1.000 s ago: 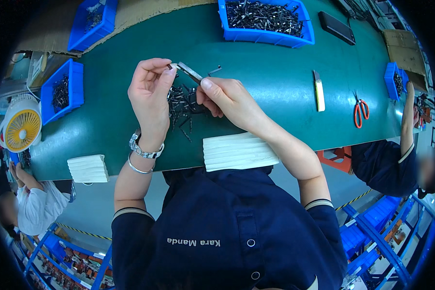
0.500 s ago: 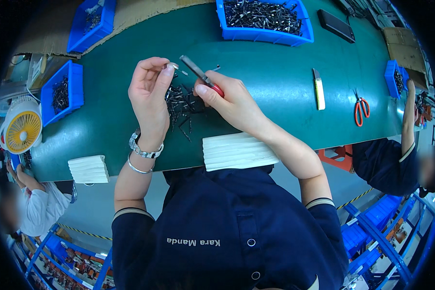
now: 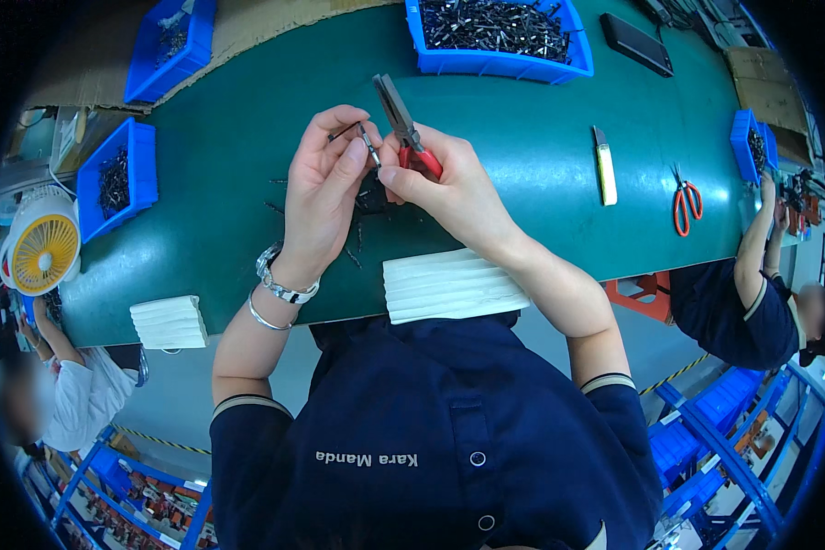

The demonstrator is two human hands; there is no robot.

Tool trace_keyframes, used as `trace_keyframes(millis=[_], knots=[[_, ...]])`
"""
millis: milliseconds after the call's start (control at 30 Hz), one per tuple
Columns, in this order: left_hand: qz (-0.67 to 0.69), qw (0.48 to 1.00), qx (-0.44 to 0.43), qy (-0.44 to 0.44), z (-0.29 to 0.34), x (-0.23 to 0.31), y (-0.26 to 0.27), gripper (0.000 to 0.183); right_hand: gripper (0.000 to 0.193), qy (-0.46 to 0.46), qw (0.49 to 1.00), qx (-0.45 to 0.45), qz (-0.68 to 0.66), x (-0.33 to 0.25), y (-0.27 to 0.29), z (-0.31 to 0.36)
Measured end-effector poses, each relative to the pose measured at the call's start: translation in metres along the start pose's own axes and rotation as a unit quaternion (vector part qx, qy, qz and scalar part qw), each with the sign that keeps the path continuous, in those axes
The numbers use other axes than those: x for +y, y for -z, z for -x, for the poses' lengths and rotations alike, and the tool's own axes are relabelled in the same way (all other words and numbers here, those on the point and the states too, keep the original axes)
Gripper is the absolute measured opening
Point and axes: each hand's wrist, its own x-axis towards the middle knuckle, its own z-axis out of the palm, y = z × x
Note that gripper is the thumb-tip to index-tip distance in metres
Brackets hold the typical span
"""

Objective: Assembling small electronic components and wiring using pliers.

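My left hand pinches a small, thin black-and-silver part between thumb and fingers. My right hand is wrapped round red-handled pliers, whose grey jaws point away from me. The right thumb and fingertips come close to the lower end of the small part; whether they touch it I cannot tell. On the green table, beneath and between my hands, lie several more small dark parts, mostly hidden by the hands.
A blue bin of dark parts stands at the far middle, with smaller blue bins at left and right. A yellow-handled knife and red-handled scissors lie to the right. White folded pads line the near edge. Co-workers sit either side.
My left hand has moved right and the part it pinches now sits close to my right hand. The pliers have swung more upright, their jaws farther from me.
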Motion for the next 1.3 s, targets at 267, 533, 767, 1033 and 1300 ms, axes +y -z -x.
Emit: trace_keyframes(millis=[267, 533, 767, 1033, 1300], knots=[[0.001, 1.000, -0.001, 0.020, 0.002, -0.002, -0.001, 0.030, 0.013, -0.017, 1.000, 0.002, 0.006, 0.003, 0.001, -0.002], [-0.027, 0.999, -0.001, 0.033, 0.001, -0.002, 0.000, 0.031, 0.015, -0.019, 1.000, 0.006, 0.012, 0.004, 0.000, -0.002], [0.010, 0.999, -0.014, 0.028, 0.001, -0.003, 0.002, 0.026, 0.018, -0.027, 1.000, -0.006, -0.014, 0.001, -0.001, -0.002], [0.003, 1.000, -0.018, 0.018, -0.001, -0.007, 0.009, 0.023, 0.015, -0.021, 0.999, -0.020, 0.025, 0.007, 0.001, -0.005], [-0.247, 0.964, 0.071, -0.063, -0.012, 0.029, 0.020, 0.034, 0.019, 0.081, 0.958, 0.181, -0.208, -0.010, 0.062, -0.022]])
